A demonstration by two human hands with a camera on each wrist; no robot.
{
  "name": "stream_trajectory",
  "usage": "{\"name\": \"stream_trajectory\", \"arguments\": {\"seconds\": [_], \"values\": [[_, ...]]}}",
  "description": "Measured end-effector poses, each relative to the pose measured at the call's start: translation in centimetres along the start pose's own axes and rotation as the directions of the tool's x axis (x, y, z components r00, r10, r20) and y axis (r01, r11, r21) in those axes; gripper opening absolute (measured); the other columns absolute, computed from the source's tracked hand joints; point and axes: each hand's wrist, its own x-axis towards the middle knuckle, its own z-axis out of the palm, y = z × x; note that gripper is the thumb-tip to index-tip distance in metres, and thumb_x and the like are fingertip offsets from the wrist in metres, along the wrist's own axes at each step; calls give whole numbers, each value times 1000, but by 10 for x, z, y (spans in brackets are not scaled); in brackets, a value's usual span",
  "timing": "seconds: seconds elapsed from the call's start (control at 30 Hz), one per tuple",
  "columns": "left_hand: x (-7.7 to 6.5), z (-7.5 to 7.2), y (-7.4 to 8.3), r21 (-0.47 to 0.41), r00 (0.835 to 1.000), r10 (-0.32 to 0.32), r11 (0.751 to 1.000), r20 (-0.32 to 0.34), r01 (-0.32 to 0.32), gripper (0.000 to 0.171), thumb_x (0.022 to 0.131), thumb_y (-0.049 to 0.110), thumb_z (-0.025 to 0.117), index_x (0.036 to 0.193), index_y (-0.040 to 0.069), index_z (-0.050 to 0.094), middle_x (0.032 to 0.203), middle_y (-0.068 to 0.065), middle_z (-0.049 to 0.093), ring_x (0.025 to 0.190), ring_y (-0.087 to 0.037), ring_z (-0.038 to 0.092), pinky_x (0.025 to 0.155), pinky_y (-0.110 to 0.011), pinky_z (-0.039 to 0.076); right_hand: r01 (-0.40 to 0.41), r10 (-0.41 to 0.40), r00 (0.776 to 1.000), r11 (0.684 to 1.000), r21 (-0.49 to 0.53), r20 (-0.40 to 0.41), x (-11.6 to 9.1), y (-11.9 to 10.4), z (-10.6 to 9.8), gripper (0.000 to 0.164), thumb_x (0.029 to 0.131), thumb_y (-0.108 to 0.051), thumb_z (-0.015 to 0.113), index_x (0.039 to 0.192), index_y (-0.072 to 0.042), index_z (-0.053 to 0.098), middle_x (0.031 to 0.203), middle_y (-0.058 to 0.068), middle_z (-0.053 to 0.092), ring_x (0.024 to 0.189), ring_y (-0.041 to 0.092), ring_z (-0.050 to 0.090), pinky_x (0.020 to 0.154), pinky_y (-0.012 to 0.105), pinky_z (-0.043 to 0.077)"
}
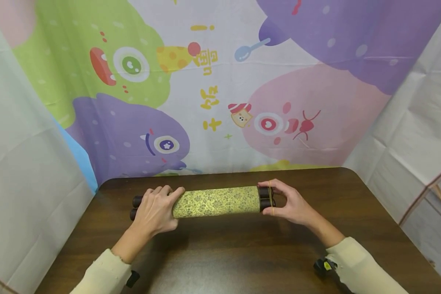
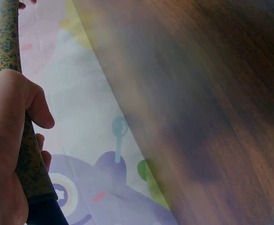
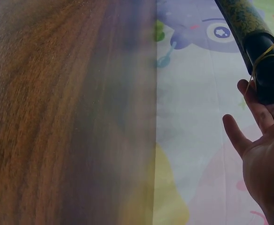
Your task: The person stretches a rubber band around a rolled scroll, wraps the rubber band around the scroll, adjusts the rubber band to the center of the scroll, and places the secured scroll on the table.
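Observation:
A rolled scroll [image 1: 217, 202] with yellow-green floral backing and paired dark rod ends is held above the table. My left hand [image 1: 158, 208] grips it near its left end, thumb toward the middle; the left wrist view also shows this left hand [image 2: 10, 140] wrapped round the roll. At the other end, my right hand [image 1: 288, 202] has thumb and fingers around the dark knobs [image 1: 266, 197], holding a thin yellow rubber band [image 1: 270, 195]. In the right wrist view the rubber band [image 3: 266, 57] stretches across the knobs between the fingers.
A dark brown wooden table [image 1: 220, 253] lies beneath the hands. Behind it hangs a cartoon-printed curtain [image 1: 220, 151], with pale cloth walls [image 1: 419, 134] at both sides. Dark wrist straps [image 1: 323, 266] show near the sleeves.

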Motion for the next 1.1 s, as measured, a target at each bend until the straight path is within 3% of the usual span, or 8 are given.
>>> {"name": "stream_trajectory", "arguments": {"seconds": [0.47, 1.1], "values": [[-1, 2, 0, -8, 1000, -4, 1000, 10, 4, 71, 57, 20, 80, 127, 18, 72, 88, -10, 73, 72, -33, 66, 61, -46, 51, -6, 6, 1000, 1000, 28, 13, 0, -1, -1, 69, 85, -3, 95, 148, 0, 66, 140, 20, 72, 123, -1, 67, 111, 22, 57], [4, 1, 2, -4, 1000, 3, 1000, 6, -3, 71, 56, 19, 81, 126, 17, 72, 85, -10, 70, 69, -32, 63, 60, -45, 50, -7, 7, 1000, 1000, 3, 2, -1, 1, -5, 65, 87, -1, 93, 147, -5, 68, 138, 18, 74, 120, 0, 68, 109, 25, 60]]}}
